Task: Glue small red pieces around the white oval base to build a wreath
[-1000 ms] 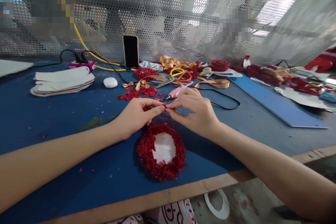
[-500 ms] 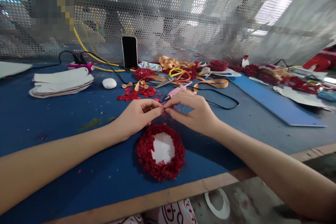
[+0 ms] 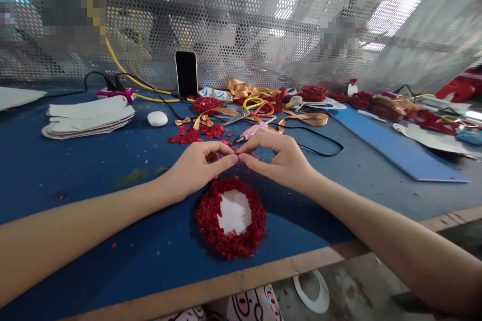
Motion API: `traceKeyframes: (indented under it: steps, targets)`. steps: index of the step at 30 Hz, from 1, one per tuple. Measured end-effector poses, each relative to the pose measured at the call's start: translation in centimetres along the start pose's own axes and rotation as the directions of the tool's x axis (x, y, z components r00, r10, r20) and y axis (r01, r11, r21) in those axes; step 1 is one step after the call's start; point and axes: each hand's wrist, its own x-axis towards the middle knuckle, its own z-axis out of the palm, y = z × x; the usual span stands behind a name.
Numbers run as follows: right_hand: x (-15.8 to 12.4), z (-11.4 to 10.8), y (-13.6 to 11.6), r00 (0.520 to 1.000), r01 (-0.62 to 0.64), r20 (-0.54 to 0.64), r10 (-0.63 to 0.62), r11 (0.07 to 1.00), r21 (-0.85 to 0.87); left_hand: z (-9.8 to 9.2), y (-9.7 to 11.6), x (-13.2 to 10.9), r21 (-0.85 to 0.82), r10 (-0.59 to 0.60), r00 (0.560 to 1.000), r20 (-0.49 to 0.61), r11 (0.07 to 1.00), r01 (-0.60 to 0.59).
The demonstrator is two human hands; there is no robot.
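Observation:
My left hand (image 3: 203, 166) and my right hand (image 3: 274, 160) meet tip to tip, each in a pinch. Between their thumbs and fingers is a small red piece, almost wholly hidden. Just below, on the blue tabletop, lies a round of ruffled red material (image 3: 251, 243) with a bare white centre (image 3: 234, 213). Loose red scraps (image 3: 213, 132) are scattered beyond my left hand. A pink glue gun (image 3: 253, 131) lies right behind my right fingers.
Scissors with yellow handles (image 3: 251, 104) and orange-handled scissors (image 3: 266, 109) lie among tan ribbon (image 3: 305, 119). Stacked white cutouts (image 3: 90, 119) are at left, beside a white rounded object (image 3: 157, 119). A phone (image 3: 187, 74) leans on the mesh; a blue board (image 3: 395, 145) lies right.
The pinched fingertips have shifted very slightly right and closed closer together. The red round and the things on the table stay where they were.

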Motion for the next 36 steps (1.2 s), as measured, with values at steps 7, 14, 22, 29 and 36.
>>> traceKeyframes:
  steps: [7, 14, 22, 29, 36]
  targets:
    - [-0.1, 0.1, 0.1, 0.988, -0.154, 0.016, 0.154, 0.986, 0.063, 0.0, 0.1, -0.1, 0.088, 0.01, 0.997, -0.074, 0.996, -0.003]
    - [-0.1, 0.1, 0.0, 0.974, -0.221, 0.059, 0.218, 0.973, 0.065, 0.0, -0.1, 0.0, 0.155, 0.028, 0.997, -0.067, 0.988, -0.017]
    - [-0.1, 0.1, -0.1, 0.972, -0.206, 0.131, 0.197, 0.977, 0.055, 0.0, -0.4, 0.1, 0.153, 0.032, 0.997, -0.063, 0.988, -0.021]
    - [0.4, -1.4, 3.0, 0.967, -0.252, -0.042, 0.251, 0.922, -0.296, -0.1, -0.6, 0.1, 0.063, 0.064, 0.989, -0.136, 0.996, -0.056]
    - [0.4, -3.0, 7.5, 0.853, -0.377, 0.004, 0.521, 0.623, -0.686, 0.1, -0.8, 0.2, -0.078, 0.025, 0.985, -0.169, 0.996, -0.039]
